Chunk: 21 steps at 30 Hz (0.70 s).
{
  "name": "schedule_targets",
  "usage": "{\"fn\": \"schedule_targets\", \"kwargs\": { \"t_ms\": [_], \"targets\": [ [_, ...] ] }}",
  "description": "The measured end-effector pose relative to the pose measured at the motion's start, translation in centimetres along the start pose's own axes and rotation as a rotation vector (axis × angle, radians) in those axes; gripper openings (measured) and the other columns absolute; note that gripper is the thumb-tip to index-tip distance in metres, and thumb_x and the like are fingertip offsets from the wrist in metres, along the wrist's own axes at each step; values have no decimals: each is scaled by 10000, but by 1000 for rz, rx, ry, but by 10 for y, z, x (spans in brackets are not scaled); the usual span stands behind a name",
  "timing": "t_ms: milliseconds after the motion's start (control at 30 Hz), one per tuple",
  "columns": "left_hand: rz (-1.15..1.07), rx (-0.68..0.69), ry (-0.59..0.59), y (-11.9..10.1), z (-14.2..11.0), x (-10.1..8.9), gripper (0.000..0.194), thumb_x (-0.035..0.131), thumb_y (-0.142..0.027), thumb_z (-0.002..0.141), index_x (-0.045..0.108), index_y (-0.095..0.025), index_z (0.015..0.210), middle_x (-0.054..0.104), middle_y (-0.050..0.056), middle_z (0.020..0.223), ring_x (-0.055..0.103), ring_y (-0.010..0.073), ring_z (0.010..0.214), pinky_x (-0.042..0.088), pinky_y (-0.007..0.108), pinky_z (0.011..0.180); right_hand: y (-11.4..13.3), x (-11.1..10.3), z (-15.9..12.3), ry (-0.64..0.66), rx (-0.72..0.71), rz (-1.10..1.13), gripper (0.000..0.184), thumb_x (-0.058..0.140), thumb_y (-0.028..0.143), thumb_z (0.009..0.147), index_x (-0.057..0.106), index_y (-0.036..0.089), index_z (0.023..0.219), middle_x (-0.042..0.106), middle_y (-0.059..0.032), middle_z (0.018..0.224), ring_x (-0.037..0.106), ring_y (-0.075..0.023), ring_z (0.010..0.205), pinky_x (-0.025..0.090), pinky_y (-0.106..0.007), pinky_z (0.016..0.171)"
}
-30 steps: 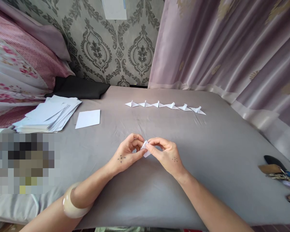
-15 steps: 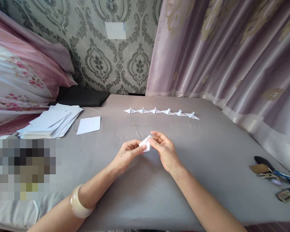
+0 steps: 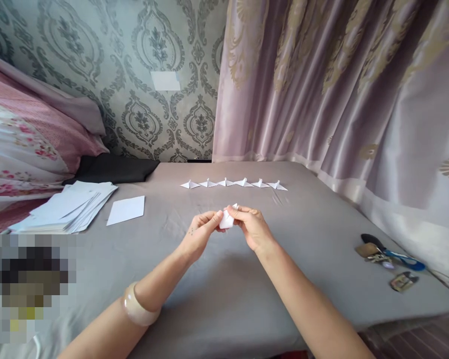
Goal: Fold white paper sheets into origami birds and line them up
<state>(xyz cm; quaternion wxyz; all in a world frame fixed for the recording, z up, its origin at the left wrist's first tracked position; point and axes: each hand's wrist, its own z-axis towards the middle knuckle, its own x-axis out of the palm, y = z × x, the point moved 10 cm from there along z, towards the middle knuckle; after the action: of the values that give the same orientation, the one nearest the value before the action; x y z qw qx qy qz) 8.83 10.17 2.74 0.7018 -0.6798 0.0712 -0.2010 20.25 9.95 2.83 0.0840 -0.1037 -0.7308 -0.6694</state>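
A small piece of folded white paper (image 3: pixel 227 220) is held up between both hands over the grey sheet. My left hand (image 3: pixel 201 230) pinches its left side, thumb on the near face. On the right side, my right hand (image 3: pixel 253 227) grips the paper between thumb and fingers, and a white tip pokes out above that thumb. The fingers behind the paper are partly hidden. Beyond the hands stands a row of several folded paper birds (image 3: pixel 225 182), wings spread and touching or nearly touching.
On the left lie a stack of white paper (image 3: pixel 65 207), a single white sheet (image 3: pixel 126 210) and a black cloth (image 3: pixel 115 168). At the right are keys with a brown tag (image 3: pixel 367 250), a blue strap (image 3: pixel 406 260) and a small patterned object (image 3: pixel 403 282). A blurred patch covers the lower left.
The folded paper has been turned in the hands, now showing a broader face. My right hand has shifted its grip. The head view has tilted up and swung right.
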Motion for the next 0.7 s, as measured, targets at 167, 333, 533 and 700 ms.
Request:
{"fn": "schedule_targets", "kwargs": {
  "t_ms": [167, 333, 533, 700],
  "targets": [
    [-101, -115, 24, 28, 7, 8, 727, 262, -676, 898, 701, -99, 847, 646, 100, 748, 544, 174, 679, 430, 332, 714, -3, -12, 10, -81, 10, 41, 257, 786, 389, 606, 695, 149, 616, 646, -18, 604, 570, -143, 595, 437, -305, 653],
    [27, -55, -24, 29, 8, 4, 380, 645, -514, 791, 638, -140, 723, 565, 7, 657, 489, 124, 645, 386, 264, 667, -27, -19, 20, -146, 88, 60, 272, 791, 393, 590, 676, 146, 599, 585, 13, 529, 490, -100, 502, 370, -264, 550],
    [-3, -171, -14, 60, 10, -6, 405, 588, -510, 832, 639, -119, 740, 558, 12, 636, 478, 116, 619, 361, 248, 632, -61, -23, 22, -169, 158, 69, 328, 788, 441, 603, 728, 134, 699, 601, 5, 568, 488, -96, 544, 350, -251, 564],
    [3, -264, -21, 66, 6, -8, 489, 499, -583, 853, 584, -137, 672, 515, -13, 582, 432, 100, 551, 335, 237, 572, -68, -27, 16, -206, 171, 27, 329, 790, 462, 602, 702, 145, 622, 560, 21, 534, 450, -97, 551, 330, -260, 570]
  ]
}}
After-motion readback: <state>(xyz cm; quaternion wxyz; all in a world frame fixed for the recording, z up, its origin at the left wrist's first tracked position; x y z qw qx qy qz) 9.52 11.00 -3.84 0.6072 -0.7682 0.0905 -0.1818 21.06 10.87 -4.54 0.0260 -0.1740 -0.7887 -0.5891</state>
